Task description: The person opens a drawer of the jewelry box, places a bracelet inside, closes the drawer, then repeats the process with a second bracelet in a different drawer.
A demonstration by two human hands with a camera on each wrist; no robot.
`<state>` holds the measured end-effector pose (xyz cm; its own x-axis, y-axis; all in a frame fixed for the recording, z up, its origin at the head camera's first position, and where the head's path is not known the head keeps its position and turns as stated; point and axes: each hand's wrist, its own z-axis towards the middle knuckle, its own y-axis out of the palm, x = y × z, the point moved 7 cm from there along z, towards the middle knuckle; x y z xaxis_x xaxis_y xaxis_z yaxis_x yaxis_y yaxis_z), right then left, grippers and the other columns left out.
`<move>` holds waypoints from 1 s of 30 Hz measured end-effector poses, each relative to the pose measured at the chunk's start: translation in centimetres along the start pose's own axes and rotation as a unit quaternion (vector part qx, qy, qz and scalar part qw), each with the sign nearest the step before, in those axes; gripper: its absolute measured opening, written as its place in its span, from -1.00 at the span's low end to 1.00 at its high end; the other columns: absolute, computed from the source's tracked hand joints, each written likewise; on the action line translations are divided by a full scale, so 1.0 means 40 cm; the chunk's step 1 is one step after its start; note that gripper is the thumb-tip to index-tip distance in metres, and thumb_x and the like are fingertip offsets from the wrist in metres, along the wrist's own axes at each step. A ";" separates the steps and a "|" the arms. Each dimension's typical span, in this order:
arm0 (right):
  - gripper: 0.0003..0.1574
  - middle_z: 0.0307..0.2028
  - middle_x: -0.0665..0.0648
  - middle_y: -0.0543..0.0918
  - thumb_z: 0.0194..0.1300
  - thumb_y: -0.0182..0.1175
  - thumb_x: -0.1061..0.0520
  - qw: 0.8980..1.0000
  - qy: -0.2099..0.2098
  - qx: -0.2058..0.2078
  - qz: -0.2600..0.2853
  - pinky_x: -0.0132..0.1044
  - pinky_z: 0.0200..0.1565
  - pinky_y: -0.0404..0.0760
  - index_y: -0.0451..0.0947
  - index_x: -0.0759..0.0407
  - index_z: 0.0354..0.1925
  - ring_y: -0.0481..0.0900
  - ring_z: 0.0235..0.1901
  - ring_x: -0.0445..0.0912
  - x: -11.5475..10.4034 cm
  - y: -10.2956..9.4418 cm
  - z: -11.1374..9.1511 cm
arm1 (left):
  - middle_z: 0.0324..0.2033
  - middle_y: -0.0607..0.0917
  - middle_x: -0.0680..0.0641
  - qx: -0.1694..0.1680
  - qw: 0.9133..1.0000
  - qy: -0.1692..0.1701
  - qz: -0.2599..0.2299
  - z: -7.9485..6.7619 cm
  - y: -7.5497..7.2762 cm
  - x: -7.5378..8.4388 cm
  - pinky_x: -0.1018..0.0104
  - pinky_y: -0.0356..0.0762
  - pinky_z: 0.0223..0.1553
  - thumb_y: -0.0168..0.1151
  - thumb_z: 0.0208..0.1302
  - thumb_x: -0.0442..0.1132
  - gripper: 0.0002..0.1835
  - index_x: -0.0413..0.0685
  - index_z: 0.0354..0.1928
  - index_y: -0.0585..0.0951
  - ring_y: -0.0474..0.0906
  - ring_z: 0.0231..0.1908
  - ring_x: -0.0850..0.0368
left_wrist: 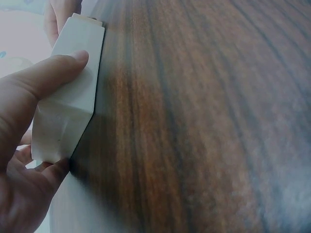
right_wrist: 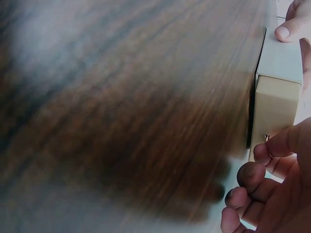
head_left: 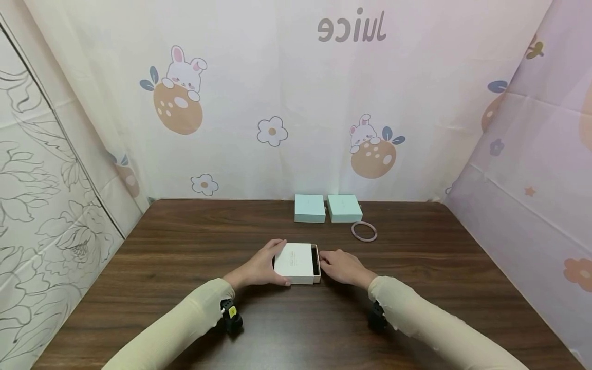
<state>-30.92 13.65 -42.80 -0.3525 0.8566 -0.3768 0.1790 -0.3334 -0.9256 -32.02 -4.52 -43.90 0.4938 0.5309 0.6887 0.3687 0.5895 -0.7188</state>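
A small white drawer-style gift box with faint lettering on its lid lies flat on the dark wooden table. My left hand grips its sleeve from the left, thumb along the near side and fingers round the far side. On the right, the cream inner drawer sticks out a little way, and a strip of dark interior shows in the head view. My right hand pinches a small pull on the drawer's front between thumb and forefinger, its other fingers curled.
Two pale mint boxes stand side by side at the table's back edge. A pinkish ring-shaped bangle lies just in front of the right one. Behind the table hangs a printed curtain, with more fabric at both sides.
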 end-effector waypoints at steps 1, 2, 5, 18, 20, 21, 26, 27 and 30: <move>-0.68 -0.69 -0.05 0.32 0.39 -0.04 0.15 1.000 0.000 0.000 0.001 -0.29 -0.56 0.22 0.35 0.01 -0.55 0.26 -0.67 -0.20 0.000 0.000 0.000 | 0.33 0.20 -0.18 0.001 1.000 0.000 -0.001 0.000 0.000 0.000 0.08 0.27 0.18 0.58 -0.18 0.00 0.20 -0.32 0.44 0.08 0.25 0.23 -0.03; -0.68 -0.69 -0.05 0.32 0.39 -0.04 0.15 1.000 0.000 0.000 0.001 -0.29 -0.56 0.23 0.35 0.01 -0.55 0.26 -0.67 -0.20 0.000 -0.001 0.000 | 0.33 0.20 -0.18 0.001 1.000 0.000 -0.001 0.000 0.000 -0.001 0.08 0.28 0.18 0.58 -0.18 0.00 0.20 -0.32 0.44 0.08 0.25 0.23 -0.03; -0.68 -0.69 -0.05 0.32 0.39 -0.03 0.14 1.000 -0.001 0.000 0.001 -0.28 -0.56 0.24 0.35 0.00 -0.55 0.27 -0.67 -0.20 0.000 -0.002 -0.002 | 0.33 0.20 -0.18 0.001 1.000 -0.001 -0.006 0.000 0.000 -0.001 0.08 0.27 0.18 0.58 -0.18 0.00 0.21 -0.31 0.44 0.09 0.24 0.23 -0.03; -0.69 -0.69 -0.04 0.34 0.40 -0.02 0.14 1.000 0.001 0.001 -0.012 -0.27 -0.57 0.26 0.35 0.00 -0.53 0.29 -0.67 -0.19 0.005 -0.016 -0.009 | 0.33 0.20 -0.17 0.002 1.000 -0.007 -0.003 0.003 -0.002 -0.006 0.09 0.27 0.18 0.58 -0.19 -0.01 0.20 -0.30 0.44 0.09 0.25 0.21 -0.02; -0.69 -0.69 -0.04 0.34 0.40 -0.02 0.14 1.000 0.003 0.000 -0.012 -0.26 -0.57 0.26 0.35 0.00 -0.53 0.29 -0.67 -0.19 0.005 -0.016 -0.010 | 0.33 0.20 -0.17 0.001 1.000 -0.008 -0.004 0.003 -0.002 -0.007 0.09 0.27 0.18 0.58 -0.19 -0.01 0.20 -0.30 0.44 0.09 0.25 0.21 -0.02; -0.69 -0.69 -0.04 0.34 0.40 -0.02 0.14 1.000 0.004 -0.001 -0.013 -0.26 -0.56 0.27 0.36 0.00 -0.53 0.29 -0.67 -0.19 0.006 -0.016 -0.010 | 0.33 0.20 -0.17 0.001 1.000 -0.007 -0.004 0.003 -0.002 -0.007 0.08 0.27 0.18 0.58 -0.19 -0.01 0.20 -0.30 0.44 0.09 0.25 0.21 -0.02; -0.69 -0.69 -0.04 0.35 0.40 -0.01 0.14 1.000 0.009 0.001 -0.015 -0.25 -0.55 0.29 0.36 0.00 -0.53 0.30 -0.67 -0.18 0.009 -0.017 -0.012 | 0.32 0.21 -0.17 0.003 1.000 -0.004 -0.005 0.003 -0.003 -0.008 0.09 0.27 0.18 0.59 -0.20 -0.01 0.20 -0.31 0.43 0.10 0.25 0.21 -0.01; -0.69 -0.69 -0.04 0.35 0.39 -0.01 0.14 1.000 0.011 0.002 -0.015 -0.25 -0.55 0.29 0.35 0.00 -0.54 0.30 -0.67 -0.18 0.010 -0.017 -0.012 | 0.32 0.21 -0.17 0.004 1.000 -0.003 -0.004 0.004 -0.003 -0.008 0.09 0.27 0.18 0.59 -0.20 -0.01 0.20 -0.31 0.43 0.10 0.26 0.21 -0.01; -0.69 -0.69 -0.04 0.34 0.39 -0.01 0.13 1.000 0.014 0.003 -0.016 -0.25 -0.55 0.29 0.35 0.00 -0.54 0.31 -0.66 -0.18 0.014 -0.017 -0.012 | 0.32 0.21 -0.17 0.004 1.000 0.000 -0.005 0.004 -0.004 -0.008 0.09 0.26 0.18 0.59 -0.19 -0.01 0.20 -0.32 0.43 0.10 0.26 0.21 -0.02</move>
<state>-30.80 14.52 -42.37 -0.3328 0.8770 -0.3465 0.1630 -0.3084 -0.9372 -32.37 -4.68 -43.99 0.4898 0.5261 0.6952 0.3661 0.5996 -0.7117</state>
